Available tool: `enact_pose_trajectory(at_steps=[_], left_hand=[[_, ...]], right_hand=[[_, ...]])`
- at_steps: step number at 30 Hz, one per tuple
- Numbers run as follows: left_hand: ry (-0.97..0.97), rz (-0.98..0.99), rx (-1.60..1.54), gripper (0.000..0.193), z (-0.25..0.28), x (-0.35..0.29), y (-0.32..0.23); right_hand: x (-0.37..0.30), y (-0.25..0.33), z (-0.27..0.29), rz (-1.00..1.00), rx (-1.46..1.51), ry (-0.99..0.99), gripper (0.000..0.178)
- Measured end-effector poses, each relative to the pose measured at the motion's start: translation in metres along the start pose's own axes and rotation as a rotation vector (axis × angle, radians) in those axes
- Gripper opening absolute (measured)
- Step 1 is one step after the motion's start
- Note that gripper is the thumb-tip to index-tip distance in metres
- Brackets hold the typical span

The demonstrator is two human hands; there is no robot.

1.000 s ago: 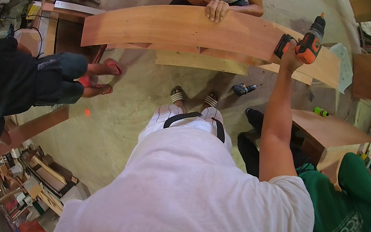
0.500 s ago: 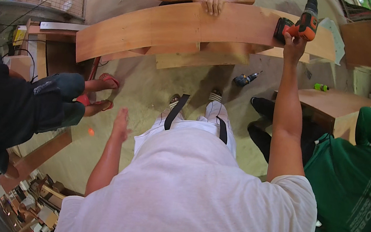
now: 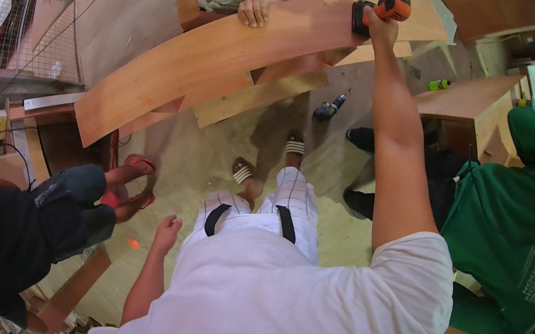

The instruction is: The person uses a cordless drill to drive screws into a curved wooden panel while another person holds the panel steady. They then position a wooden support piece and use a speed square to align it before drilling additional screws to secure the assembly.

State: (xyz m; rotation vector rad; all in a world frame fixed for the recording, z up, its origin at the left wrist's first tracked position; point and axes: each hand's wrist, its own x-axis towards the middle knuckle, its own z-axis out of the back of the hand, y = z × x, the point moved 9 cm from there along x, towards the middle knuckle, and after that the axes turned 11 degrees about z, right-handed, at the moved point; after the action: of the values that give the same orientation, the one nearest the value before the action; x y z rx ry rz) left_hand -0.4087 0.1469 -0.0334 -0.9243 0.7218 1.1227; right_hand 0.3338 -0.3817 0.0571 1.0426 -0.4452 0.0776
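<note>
My right hand [image 3: 380, 30] grips the handle of an orange and black cordless drill [image 3: 395, 3], above the right part of a long curved plywood panel [image 3: 221, 60]. The top of the drill is cut off by the upper edge of the view. My left hand [image 3: 166, 232] hangs low beside my left hip, away from the panel. Its fingers are curled in, and whatever they may hold is hidden. Across the panel a co-worker's hand [image 3: 254, 11] rests on the far edge.
A second drill [image 3: 330, 106] lies on the floor beyond my feet. At the right, a person in a green top [image 3: 505, 216] is beside a wooden box [image 3: 468, 97] with a lime-green tool [image 3: 439, 85] on it. Someone in dark clothes [image 3: 16, 226] is at the left.
The view has shifted, so the panel sits further left and more tilted. My left hand has gone from spread fingers to curled ones. The drill stays in my right hand.
</note>
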Motion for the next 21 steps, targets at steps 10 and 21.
enact_pose_trajectory(at_steps=[10, 21], left_hand=[[-0.041, 0.114, 0.126, 0.061, -0.003, -0.006, 0.058], [0.132, 0.050, 0.031, 0.054, -0.033, 0.006, 0.023]], right_hand=[[0.030, 0.029, 0.006, 0.282, 0.010, 0.121, 0.029], [-0.093, 0.053, 0.068, 0.194, 0.014, -0.035, 0.028]])
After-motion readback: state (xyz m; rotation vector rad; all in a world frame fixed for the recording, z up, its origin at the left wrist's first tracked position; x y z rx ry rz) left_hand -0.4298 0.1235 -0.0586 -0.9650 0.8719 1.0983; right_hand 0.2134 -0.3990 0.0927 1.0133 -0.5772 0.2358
